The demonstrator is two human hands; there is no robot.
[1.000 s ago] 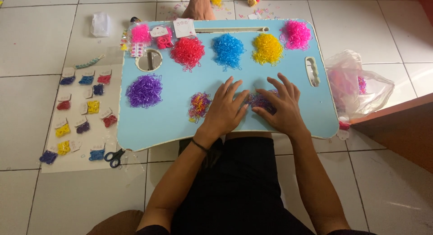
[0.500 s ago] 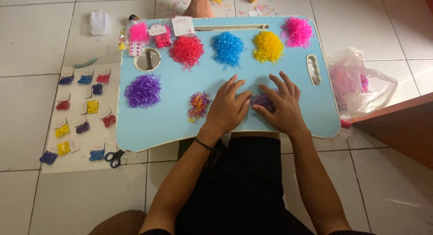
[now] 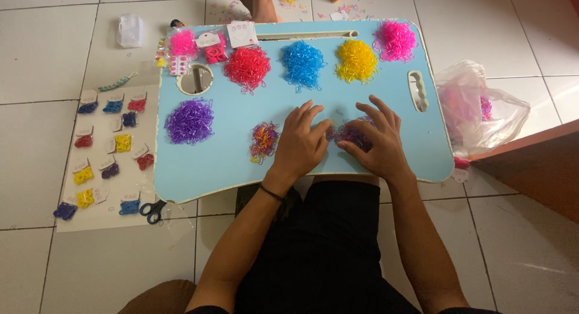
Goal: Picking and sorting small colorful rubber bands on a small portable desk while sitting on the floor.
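Observation:
A light blue lap table (image 3: 229,163) stands over my legs. On it lie piles of tiny elastic bands: red (image 3: 248,67), blue (image 3: 302,63), yellow (image 3: 356,60), pink (image 3: 395,41), purple (image 3: 190,121) and a small mixed pile (image 3: 264,140). My left hand (image 3: 300,145) and my right hand (image 3: 373,139) rest palm down, fingers spread, side by side. Between and under their fingertips lies a mixed purple bunch of bands (image 3: 350,133). A black band circles my left wrist.
Left of the table, a white sheet (image 3: 105,211) carries several small cards with coloured bands, and black scissors (image 3: 152,209) lie at its edge. A clear plastic bag with pink bands (image 3: 476,109) sits at the right. Another person's foot (image 3: 259,3) shows beyond the table.
Both hands stay over the mixed bunch; only the fingers shift slightly. The view has barely moved.

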